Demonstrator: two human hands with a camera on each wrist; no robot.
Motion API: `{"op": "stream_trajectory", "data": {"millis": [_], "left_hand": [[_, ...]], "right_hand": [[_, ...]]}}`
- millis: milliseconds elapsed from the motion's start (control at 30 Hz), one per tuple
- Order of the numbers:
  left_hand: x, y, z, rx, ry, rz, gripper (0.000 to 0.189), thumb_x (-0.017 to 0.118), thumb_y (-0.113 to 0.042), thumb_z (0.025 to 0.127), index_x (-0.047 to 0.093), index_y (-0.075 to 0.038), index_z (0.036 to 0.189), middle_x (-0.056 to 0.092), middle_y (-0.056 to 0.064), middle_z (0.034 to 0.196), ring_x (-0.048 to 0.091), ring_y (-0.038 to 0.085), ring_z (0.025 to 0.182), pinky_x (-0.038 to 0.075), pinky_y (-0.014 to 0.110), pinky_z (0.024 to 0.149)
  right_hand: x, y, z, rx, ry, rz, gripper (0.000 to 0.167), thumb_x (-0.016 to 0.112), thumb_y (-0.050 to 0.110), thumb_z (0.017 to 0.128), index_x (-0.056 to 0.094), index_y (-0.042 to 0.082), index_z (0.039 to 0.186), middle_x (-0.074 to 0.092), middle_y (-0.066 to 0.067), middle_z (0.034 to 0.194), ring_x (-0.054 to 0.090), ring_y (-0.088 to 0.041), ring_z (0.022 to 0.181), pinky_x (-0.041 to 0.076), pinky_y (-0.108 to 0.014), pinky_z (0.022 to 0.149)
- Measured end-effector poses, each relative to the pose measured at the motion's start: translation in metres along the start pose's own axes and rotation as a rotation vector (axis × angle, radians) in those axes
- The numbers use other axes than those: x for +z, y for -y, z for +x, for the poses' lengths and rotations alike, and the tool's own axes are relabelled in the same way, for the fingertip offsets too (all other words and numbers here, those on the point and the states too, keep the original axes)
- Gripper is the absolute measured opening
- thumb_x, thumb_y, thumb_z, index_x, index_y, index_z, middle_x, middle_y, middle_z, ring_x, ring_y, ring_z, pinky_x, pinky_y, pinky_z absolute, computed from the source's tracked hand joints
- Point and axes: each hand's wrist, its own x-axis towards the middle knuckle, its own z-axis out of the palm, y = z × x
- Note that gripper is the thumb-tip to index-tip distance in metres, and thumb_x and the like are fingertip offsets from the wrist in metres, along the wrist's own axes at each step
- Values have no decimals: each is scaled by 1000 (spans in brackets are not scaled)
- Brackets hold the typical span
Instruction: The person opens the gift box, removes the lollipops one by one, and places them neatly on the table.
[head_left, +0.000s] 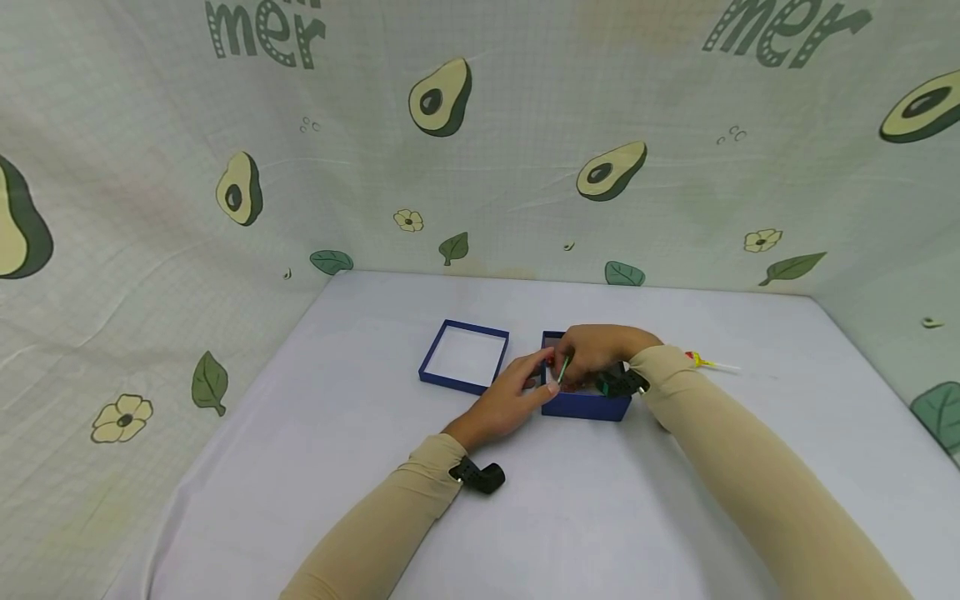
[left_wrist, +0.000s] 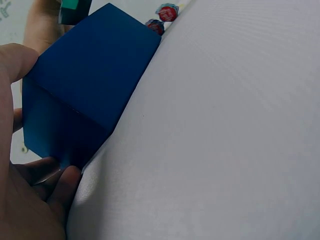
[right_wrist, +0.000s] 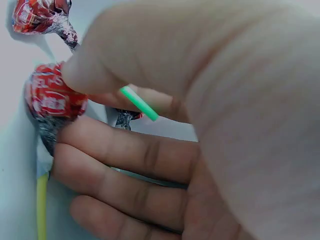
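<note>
An uncovered blue box point(head_left: 585, 407) stands on the table. My left hand point(head_left: 506, 404) holds its left end, thumb at the rim of the blue box point(left_wrist: 95, 65) and fingers bent against the side. My right hand point(head_left: 596, 348) reaches into the box from above. It pinches a lollipop with a green stick point(right_wrist: 139, 103), which pokes out between thumb and index finger; its head is hidden. Against the thumb tip and fingers lies a red-wrapped lollipop point(right_wrist: 55, 97) on a yellow stick. Another red-wrapped lollipop point(right_wrist: 40, 17) lies further off in the right wrist view.
A shallow blue lid point(head_left: 453, 384) with a white inside lies left of the box. On the right, beyond my right forearm, a lollipop in a red and yellow wrapper point(head_left: 699, 360) lies on the white table point(head_left: 540, 517). Patterned cloth point(head_left: 517, 208) hangs behind the table.
</note>
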Motion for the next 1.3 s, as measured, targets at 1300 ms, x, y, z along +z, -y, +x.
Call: {"op": "stream_trajectory", "data": {"millis": [1300], "left_hand": [[1, 4, 1, 3, -3, 12, 64, 49, -53, 102, 26, -37, 159, 31, -1, 159, 44, 19, 136, 39, 37, 110]], "right_hand": [[-2, 4, -1, 62, -56, -233, 15, 75, 19, 88, 74, 10, 100, 67, 1, 88, 60, -15, 77, 52, -32, 71]]}}
